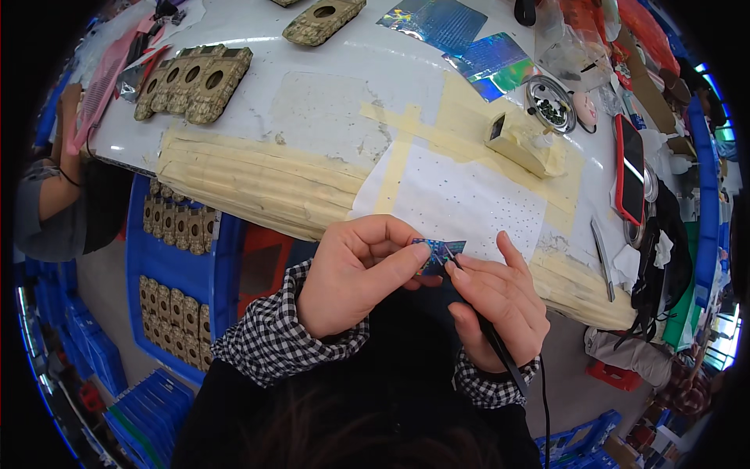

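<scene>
Taped worktable (pixel 328 117); dotted paper (pixel 461 195), holographic sheets (pixel 469 39) beyond hands' small foil piece (pixel 439 252)

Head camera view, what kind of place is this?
Probably a small craft-assembly workshop: a taped-up worktable, blue crates of camouflage-patterned pieces, and holographic sheets.

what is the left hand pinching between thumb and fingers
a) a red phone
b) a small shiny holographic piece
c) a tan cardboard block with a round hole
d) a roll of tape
b: the left hand pinches a small shiny holographic piece at the table edge, while the right hand holds a thin black corded tool with its tip against it.
</scene>
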The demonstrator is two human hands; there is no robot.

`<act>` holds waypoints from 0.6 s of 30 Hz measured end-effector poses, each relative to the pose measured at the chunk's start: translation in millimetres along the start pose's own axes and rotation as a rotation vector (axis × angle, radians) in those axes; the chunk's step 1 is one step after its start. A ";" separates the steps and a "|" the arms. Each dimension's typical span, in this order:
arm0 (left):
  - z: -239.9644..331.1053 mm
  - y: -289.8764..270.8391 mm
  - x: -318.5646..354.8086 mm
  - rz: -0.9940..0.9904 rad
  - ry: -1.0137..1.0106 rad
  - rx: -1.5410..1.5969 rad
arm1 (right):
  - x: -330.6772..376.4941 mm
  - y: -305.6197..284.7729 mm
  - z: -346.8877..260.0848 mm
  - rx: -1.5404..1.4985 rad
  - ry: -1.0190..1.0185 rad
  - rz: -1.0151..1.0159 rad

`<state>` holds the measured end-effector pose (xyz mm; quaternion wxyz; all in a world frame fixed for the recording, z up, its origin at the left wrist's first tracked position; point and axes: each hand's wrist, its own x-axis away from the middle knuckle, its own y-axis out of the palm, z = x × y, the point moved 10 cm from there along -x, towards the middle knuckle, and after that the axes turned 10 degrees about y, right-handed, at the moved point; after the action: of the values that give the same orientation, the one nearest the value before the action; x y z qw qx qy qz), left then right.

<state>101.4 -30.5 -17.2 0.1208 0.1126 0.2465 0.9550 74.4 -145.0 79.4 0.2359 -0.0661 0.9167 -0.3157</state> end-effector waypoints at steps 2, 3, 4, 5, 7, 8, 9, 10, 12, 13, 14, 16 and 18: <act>0.2 -0.5 0.3 0.002 -0.001 0.003 | 1.5 1.1 -0.6 0.004 -0.005 0.011; 0.5 0.0 0.1 0.001 -0.003 0.004 | 2.2 1.1 -1.0 0.007 -0.008 0.017; 0.7 0.3 0.0 0.001 -0.005 0.004 | 2.9 1.2 -1.3 0.011 -0.007 0.017; 0.9 0.4 -0.1 0.001 -0.003 0.004 | 3.7 1.3 -1.7 0.015 -0.006 0.017; 0.3 0.8 -0.2 -0.001 -0.001 0.003 | 5.2 1.6 -1.8 0.018 -0.009 0.019; 0.5 0.6 0.0 0.002 0.001 0.004 | 5.9 2.0 -1.8 0.017 -0.014 0.021; 0.5 0.6 0.2 0.003 0.002 0.005 | 6.7 2.1 -1.6 0.017 -0.018 0.024; 0.5 0.6 0.2 0.004 0.004 0.006 | 7.3 2.0 -1.5 0.014 -0.026 0.029; 0.1 0.6 -0.1 -0.002 0.011 0.002 | 8.4 1.7 -1.7 0.007 -0.040 0.037; 0.1 0.6 -0.1 -0.005 0.014 0.000 | 8.4 1.9 -1.0 -0.001 -0.036 0.036; 0.4 0.8 -0.1 -0.002 0.014 0.002 | 8.2 2.0 -0.2 -0.010 -0.032 0.035; 0.5 1.1 -0.2 0.005 0.013 0.007 | 8.2 2.6 2.9 -0.027 -0.015 0.033; 0.0 0.8 -0.5 0.005 0.012 -0.008 | 8.4 2.5 7.3 -0.046 0.009 0.032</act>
<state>101.7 -31.3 -16.9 0.1176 0.1072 0.2432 0.9568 70.5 -149.3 69.6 0.2350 -0.0553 0.9257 -0.2911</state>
